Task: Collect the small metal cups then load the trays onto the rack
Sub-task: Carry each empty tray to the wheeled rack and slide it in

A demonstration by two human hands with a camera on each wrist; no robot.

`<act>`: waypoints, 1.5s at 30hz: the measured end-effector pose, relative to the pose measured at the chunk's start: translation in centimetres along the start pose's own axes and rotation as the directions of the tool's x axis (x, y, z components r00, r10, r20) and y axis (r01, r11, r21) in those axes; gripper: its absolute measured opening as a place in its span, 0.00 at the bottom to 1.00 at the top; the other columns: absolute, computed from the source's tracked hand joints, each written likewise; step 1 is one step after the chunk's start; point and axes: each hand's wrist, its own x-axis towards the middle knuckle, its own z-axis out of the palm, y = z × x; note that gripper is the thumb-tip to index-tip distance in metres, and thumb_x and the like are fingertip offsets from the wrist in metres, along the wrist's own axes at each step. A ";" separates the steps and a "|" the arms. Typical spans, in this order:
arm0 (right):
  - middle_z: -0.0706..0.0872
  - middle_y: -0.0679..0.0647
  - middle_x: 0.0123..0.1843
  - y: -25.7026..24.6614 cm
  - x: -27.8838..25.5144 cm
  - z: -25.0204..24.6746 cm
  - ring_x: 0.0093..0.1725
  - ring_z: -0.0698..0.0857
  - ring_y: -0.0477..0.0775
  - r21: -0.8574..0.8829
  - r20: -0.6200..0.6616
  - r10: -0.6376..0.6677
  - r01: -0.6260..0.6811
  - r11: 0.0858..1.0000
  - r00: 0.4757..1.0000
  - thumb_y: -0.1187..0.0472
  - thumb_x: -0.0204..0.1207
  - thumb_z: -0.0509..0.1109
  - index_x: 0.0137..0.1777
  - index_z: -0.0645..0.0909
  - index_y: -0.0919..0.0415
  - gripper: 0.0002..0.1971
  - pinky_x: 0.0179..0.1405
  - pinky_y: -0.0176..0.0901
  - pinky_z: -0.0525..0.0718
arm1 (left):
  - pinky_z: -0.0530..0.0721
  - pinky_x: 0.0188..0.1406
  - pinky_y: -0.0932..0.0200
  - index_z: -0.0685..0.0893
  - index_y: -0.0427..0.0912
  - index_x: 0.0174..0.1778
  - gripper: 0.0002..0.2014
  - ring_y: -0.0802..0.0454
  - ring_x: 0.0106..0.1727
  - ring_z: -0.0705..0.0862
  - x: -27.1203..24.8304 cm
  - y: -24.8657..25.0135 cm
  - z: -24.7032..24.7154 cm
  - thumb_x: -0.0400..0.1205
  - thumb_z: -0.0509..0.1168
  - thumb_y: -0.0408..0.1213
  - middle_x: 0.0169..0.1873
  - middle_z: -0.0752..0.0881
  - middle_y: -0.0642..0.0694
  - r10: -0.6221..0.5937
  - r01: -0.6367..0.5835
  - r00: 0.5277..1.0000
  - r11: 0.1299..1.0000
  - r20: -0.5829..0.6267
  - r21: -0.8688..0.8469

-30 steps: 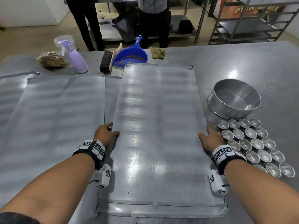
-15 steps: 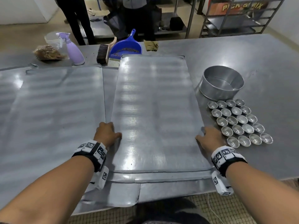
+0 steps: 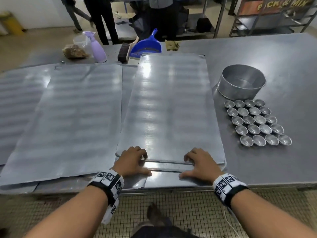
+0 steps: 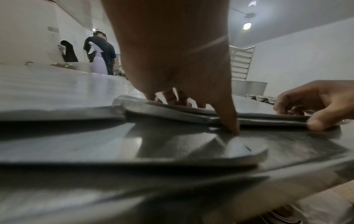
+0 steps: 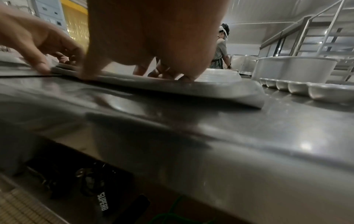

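We stand at the near edge of a steel table (image 3: 257, 48), and the biggest thing on it is the tray (image 3: 169, 109) lying flat in front of us, long way out, its near end close to the table edge. It sits on another sheet that shows as a lip below it. A second tray (image 3: 68, 117) lies just beside it on the left. Far back stands the rack (image 3: 274, 18), well apart from us.

To the right, a round tin (image 3: 240, 83) stands near the tray, and in front of it the cups (image 3: 257, 122) sit in tight rows, touching one another, not yet collected.

Our left hand (image 3: 132, 162) and right hand (image 3: 200, 164) both rest on the tray's near end, fingers curled over the top, thumbs low against the edge. The wrist views show the thumbs pressed at the seam under the sheet, so we judge both hands pinch that rim.

We expect the tray to be thin, stiff and fairly light, but long, slick and likely to sag or swing when held by one end. Its edge may be sharp. Holding it by both long sides should be steadier. The cups look light, smooth and easily scattered.
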 end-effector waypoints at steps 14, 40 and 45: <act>0.80 0.40 0.44 -0.5 -2.1 1.4 0.44 0.78 0.42 0.102 -0.106 0.044 -0.034 0.994 0.993 0.30 0.71 0.69 0.47 0.80 0.43 0.19 0.46 0.40 0.75 | 0.85 0.48 0.56 0.83 0.53 0.56 0.22 0.58 0.47 0.82 -3.0 1.3 1.5 0.73 0.75 0.62 0.48 0.83 0.57 -0.167 0.108 0.970 0.946 -0.176 -0.304; 0.88 0.53 0.57 11.0 6.6 -2.2 0.56 0.86 0.60 0.548 -0.183 0.735 -0.553 0.628 0.653 0.30 0.56 0.71 0.61 0.79 0.52 0.37 0.59 0.58 0.86 | 0.74 0.75 0.43 0.73 0.38 0.79 0.32 0.40 0.72 0.78 8.6 -7.8 -4.2 0.81 0.72 0.47 0.72 0.80 0.40 -0.567 0.351 0.814 0.654 -0.127 -0.670; 0.90 0.46 0.53 12.4 6.8 -2.1 0.51 0.90 0.53 0.587 -0.119 0.726 -0.542 0.601 0.677 0.32 0.51 0.78 0.60 0.80 0.50 0.38 0.55 0.57 0.89 | 0.80 0.62 0.51 0.81 0.37 0.71 0.20 0.41 0.60 0.86 8.4 -8.0 -4.7 0.83 0.70 0.36 0.56 0.87 0.44 -0.514 0.274 0.842 0.667 -0.162 -0.693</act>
